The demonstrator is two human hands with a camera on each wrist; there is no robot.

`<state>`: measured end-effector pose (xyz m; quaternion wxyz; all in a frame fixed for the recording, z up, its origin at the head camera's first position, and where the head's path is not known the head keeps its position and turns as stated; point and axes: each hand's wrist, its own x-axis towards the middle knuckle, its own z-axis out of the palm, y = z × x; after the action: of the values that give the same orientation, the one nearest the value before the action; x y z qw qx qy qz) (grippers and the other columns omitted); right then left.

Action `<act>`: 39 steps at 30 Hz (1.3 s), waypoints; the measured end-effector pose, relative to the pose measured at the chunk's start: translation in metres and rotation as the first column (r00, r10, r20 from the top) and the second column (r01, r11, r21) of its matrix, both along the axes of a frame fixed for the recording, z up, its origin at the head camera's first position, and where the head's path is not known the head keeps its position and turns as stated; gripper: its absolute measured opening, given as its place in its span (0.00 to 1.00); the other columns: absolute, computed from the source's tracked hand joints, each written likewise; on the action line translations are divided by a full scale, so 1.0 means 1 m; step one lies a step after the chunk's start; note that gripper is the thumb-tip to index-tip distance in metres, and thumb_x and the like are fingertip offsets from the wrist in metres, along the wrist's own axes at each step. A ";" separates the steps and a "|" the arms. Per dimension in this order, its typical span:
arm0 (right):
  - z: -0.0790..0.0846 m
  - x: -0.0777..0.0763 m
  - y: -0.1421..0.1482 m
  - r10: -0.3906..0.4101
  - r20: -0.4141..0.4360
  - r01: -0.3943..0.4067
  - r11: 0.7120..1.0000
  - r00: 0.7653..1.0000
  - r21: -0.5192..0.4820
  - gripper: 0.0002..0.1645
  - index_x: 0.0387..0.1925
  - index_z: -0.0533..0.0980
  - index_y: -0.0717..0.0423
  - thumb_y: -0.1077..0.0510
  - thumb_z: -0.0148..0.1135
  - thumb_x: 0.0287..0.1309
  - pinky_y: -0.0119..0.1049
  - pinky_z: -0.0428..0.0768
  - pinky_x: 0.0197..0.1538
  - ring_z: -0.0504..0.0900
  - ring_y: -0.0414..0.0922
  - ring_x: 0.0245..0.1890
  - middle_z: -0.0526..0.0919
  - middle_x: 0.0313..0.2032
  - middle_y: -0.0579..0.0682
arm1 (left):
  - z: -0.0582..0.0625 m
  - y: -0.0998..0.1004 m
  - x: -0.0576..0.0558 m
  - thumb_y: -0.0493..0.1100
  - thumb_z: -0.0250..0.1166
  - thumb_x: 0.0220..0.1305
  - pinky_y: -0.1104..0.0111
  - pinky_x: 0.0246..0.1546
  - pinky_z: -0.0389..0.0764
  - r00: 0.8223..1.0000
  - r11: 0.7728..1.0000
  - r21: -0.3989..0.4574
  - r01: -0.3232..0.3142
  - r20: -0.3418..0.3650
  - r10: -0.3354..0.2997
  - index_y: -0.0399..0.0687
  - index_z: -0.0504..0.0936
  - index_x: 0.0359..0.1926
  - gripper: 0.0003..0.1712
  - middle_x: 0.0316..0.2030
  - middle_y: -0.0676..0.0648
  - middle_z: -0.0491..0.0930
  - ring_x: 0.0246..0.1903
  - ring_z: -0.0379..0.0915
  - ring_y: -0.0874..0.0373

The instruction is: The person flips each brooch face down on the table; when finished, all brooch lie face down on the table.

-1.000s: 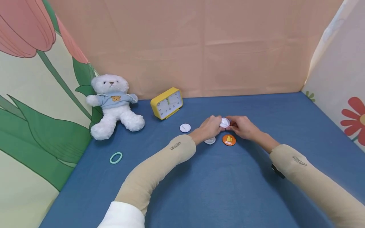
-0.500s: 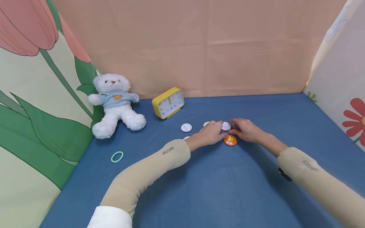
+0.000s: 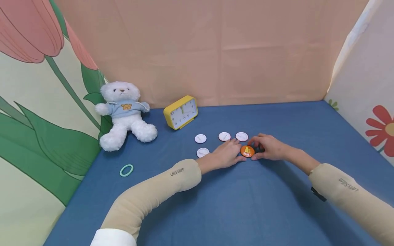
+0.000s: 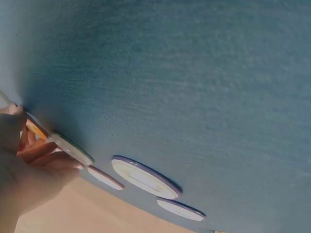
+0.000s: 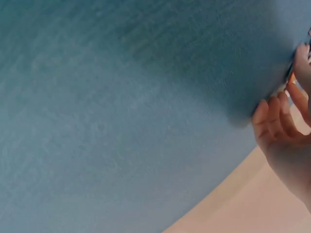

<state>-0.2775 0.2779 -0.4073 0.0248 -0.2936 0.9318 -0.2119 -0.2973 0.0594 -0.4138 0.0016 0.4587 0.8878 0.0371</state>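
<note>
An orange button badge (image 3: 247, 151) with a yellow thumbs-up lies face up on the blue table, between both hands. My left hand (image 3: 227, 153) holds its left edge, thumb at the near side. From the right, my right hand (image 3: 271, 147) grips the rim between thumb and curled fingers. Just behind lie two white-backed badges, one farther right (image 3: 241, 136) and one nearer the middle (image 3: 224, 136). In the left wrist view another white-backed badge (image 4: 73, 148) sits close under my left hand, which hides it from the head view.
Two more white-backed badges lie left, one far (image 3: 200, 138) and one near (image 3: 202, 152) my left forearm. A yellow clock (image 3: 181, 112) and white teddy bear (image 3: 126, 112) are at the back left. A mint-green ring (image 3: 126, 170) lies on the blue table (image 3: 234, 212).
Both hands held a white-backed badge at the back; it now lies flat on the table, released. The hands have come nearer and taken the orange badge by its edges.
</note>
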 end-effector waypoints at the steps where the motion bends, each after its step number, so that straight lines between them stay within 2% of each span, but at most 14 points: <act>1: -0.001 0.000 0.000 -0.001 -0.010 0.001 1.000 1.000 -0.001 0.29 0.51 0.77 0.59 0.51 0.76 0.50 0.40 0.72 0.35 0.70 0.46 0.31 0.73 0.35 0.49 | -0.001 0.001 0.001 0.59 0.61 0.67 0.58 0.63 0.66 1.000 1.000 0.001 0.004 -0.002 -0.004 0.43 0.81 0.53 0.26 0.52 0.45 0.79 0.56 0.71 0.52; 7: -0.004 0.004 -0.002 -0.010 -0.044 0.010 1.000 0.999 -0.002 0.26 0.49 0.76 0.60 0.54 0.75 0.52 0.39 0.73 0.36 0.70 0.45 0.33 0.73 0.37 0.51 | -0.002 0.007 0.002 0.57 0.61 0.67 0.65 0.53 0.72 0.999 0.999 0.036 0.019 -0.034 -0.018 0.44 0.83 0.45 0.21 0.41 0.48 0.79 0.48 0.73 0.54; 10: -0.005 0.006 -0.005 0.010 -0.049 -0.010 1.000 0.999 -0.002 0.24 0.49 0.74 0.62 0.58 0.72 0.54 0.39 0.74 0.37 0.71 0.44 0.33 0.73 0.39 0.52 | -0.002 0.009 0.002 0.56 0.65 0.65 0.70 0.42 0.75 0.999 0.994 0.108 -0.018 0.034 0.014 0.43 0.82 0.44 0.21 0.37 0.49 0.77 0.41 0.73 0.58; 14: -0.007 0.008 -0.008 0.023 -0.049 -0.022 1.000 0.999 0.013 0.22 0.50 0.73 0.65 0.62 0.70 0.56 0.41 0.77 0.41 0.73 0.43 0.36 0.74 0.40 0.50 | -0.003 0.009 0.003 0.56 0.68 0.61 0.75 0.30 0.72 0.988 0.978 0.194 -0.081 0.149 0.052 0.43 0.80 0.43 0.22 0.34 0.51 0.74 0.33 0.70 0.62; 17: -0.008 0.009 -0.008 0.011 -0.054 -0.010 1.000 0.998 0.014 0.23 0.50 0.72 0.64 0.61 0.70 0.56 0.42 0.77 0.42 0.74 0.43 0.36 0.74 0.39 0.49 | -0.002 0.009 0.004 0.55 0.69 0.61 0.75 0.31 0.73 0.985 0.976 0.199 -0.089 0.161 0.057 0.42 0.78 0.45 0.22 0.35 0.50 0.74 0.33 0.71 0.62; 24: -0.008 0.010 -0.010 0.024 -0.111 -0.027 0.999 0.994 -0.026 0.26 0.53 0.69 0.66 0.61 0.69 0.57 0.41 0.79 0.42 0.76 0.41 0.34 0.77 0.37 0.49 | 0.005 0.007 0.001 0.53 0.70 0.60 0.73 0.34 0.77 0.992 0.982 0.174 -0.074 0.117 0.054 0.42 0.79 0.48 0.22 0.35 0.50 0.82 0.33 0.77 0.62; 30: -0.009 0.010 -0.011 -0.012 -0.106 0.005 0.998 0.994 -0.063 0.29 0.56 0.64 0.66 0.63 0.67 0.59 0.44 0.81 0.45 0.79 0.43 0.37 0.80 0.39 0.51 | 0.009 0.007 -0.001 0.50 0.69 0.62 0.70 0.38 0.77 0.994 0.968 0.232 -0.090 0.081 0.073 0.44 0.80 0.49 0.20 0.37 0.49 0.83 0.35 0.78 0.59; 36: -0.010 0.011 -0.013 -0.042 -0.101 0.030 0.992 0.994 -0.120 0.29 0.57 0.63 0.66 0.65 0.67 0.59 0.43 0.81 0.43 0.81 0.43 0.35 0.83 0.36 0.50 | 0.014 0.005 -0.004 0.49 0.70 0.61 0.71 0.38 0.77 0.990 0.958 0.266 -0.111 0.116 0.082 0.42 0.81 0.50 0.21 0.38 0.49 0.83 0.35 0.77 0.58; 39: -0.010 0.011 -0.016 -0.046 -0.122 0.029 0.990 0.991 -0.138 0.29 0.58 0.62 0.68 0.65 0.65 0.60 0.42 0.81 0.42 0.81 0.43 0.36 0.82 0.37 0.51 | 0.015 0.004 -0.006 0.50 0.70 0.61 0.71 0.35 0.77 0.989 0.958 0.257 -0.128 0.103 0.105 0.44 0.81 0.49 0.20 0.36 0.50 0.83 0.33 0.77 0.60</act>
<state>-0.2667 0.2616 -0.4170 -0.0578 -0.2898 0.9202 -0.2567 -0.3031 0.0630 -0.3986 -0.0221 0.3997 0.8996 0.1746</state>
